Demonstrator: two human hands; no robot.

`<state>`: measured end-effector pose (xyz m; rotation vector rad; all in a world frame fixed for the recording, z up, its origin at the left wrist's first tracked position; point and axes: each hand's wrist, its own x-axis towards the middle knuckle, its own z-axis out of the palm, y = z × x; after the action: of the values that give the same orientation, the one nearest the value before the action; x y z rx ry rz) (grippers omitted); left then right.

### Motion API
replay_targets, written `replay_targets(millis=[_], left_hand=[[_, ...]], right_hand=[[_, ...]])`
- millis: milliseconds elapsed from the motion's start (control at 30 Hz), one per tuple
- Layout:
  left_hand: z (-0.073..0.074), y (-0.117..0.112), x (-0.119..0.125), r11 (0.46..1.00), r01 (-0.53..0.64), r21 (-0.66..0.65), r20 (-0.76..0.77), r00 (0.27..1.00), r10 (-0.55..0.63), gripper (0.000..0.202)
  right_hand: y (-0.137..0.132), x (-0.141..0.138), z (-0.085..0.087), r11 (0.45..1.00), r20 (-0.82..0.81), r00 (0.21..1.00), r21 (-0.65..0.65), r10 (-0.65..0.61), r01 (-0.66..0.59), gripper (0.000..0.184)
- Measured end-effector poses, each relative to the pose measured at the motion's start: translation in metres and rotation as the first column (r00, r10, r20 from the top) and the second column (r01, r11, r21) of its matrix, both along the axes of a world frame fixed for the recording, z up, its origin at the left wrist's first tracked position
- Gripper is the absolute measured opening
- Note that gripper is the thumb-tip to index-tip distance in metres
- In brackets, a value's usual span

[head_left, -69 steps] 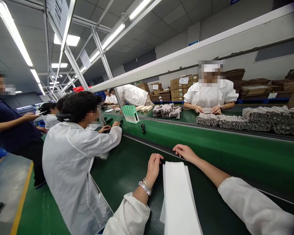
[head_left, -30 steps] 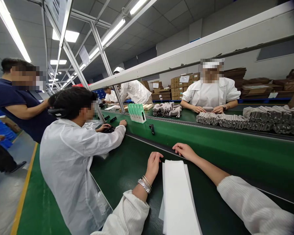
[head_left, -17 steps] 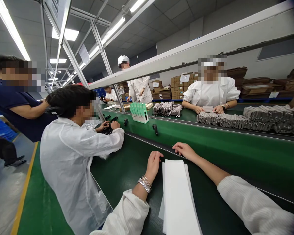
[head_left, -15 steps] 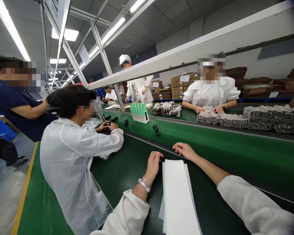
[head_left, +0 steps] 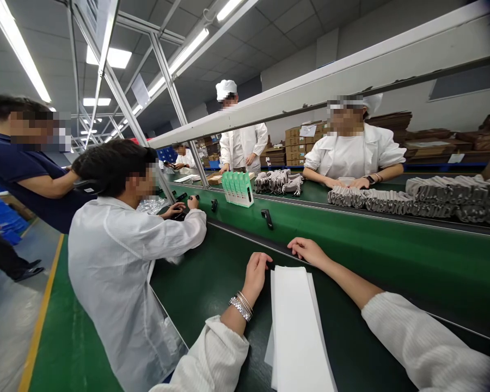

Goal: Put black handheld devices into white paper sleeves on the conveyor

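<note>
My left hand (head_left: 256, 275) rests on the dark green bench with its fingers loosely bent and slightly apart, holding nothing. Beside it, nearer to me, lies a stack of long white sheets (head_left: 296, 326), which neither hand grips. My right hand (head_left: 308, 252) lies at the edge strip of the green conveyor belt (head_left: 351, 239), relaxed, its fingers a little apart and without any object. Just beyond my hands, a small black curved part (head_left: 267, 219) sits on the belt. Behind it stands a row of green-and-white boxes (head_left: 237, 189).
On my left a co-worker in a white coat (head_left: 114, 283) handles small black parts at the belt. Across, another person (head_left: 355, 152) sits behind bundles of grey cords (head_left: 375, 201). A white beam (head_left: 310, 90) crosses overhead. Cartons (head_left: 298, 147) are stacked at the back.
The green-and-white boxes and the black parts have shifted slightly right along the belt. The co-worker's far hand has lifted a little. A standing person moved right. My hands have stayed still.
</note>
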<state>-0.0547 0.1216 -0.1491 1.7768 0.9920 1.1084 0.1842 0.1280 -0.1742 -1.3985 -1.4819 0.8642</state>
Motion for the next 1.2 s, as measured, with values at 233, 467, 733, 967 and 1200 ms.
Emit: replay_targets(millis=[233,467,733,967,1200], left_hand=[[0.001,-0.001,0.000,1.000,-0.003,0.010,-0.006,1.000,0.003,0.046],[0.005,-0.004,0.002,1.000,-0.016,0.020,-0.013,1.000,0.016,0.045],[0.011,0.004,-0.001,0.998,0.037,-0.042,-0.040,0.998,-0.038,0.043],[0.027,0.000,-0.003,0.972,0.212,-0.097,-0.223,0.947,-0.229,0.026],[0.039,-0.014,-0.006,0.950,0.311,0.031,-0.288,0.913,-0.290,0.029]], right_hand=[[-0.001,0.000,0.001,1.000,0.016,1.000,0.002,0.000,0.000,0.026],[-0.003,0.000,0.004,1.000,0.025,1.000,0.006,-0.015,0.015,0.024],[-0.008,0.000,0.016,0.999,0.033,0.999,0.026,-0.037,0.036,0.020],[-0.008,0.004,0.012,0.999,-0.008,0.999,-0.001,-0.036,0.036,0.019],[0.012,0.010,0.052,0.938,0.253,0.908,0.184,-0.333,0.293,0.018]])
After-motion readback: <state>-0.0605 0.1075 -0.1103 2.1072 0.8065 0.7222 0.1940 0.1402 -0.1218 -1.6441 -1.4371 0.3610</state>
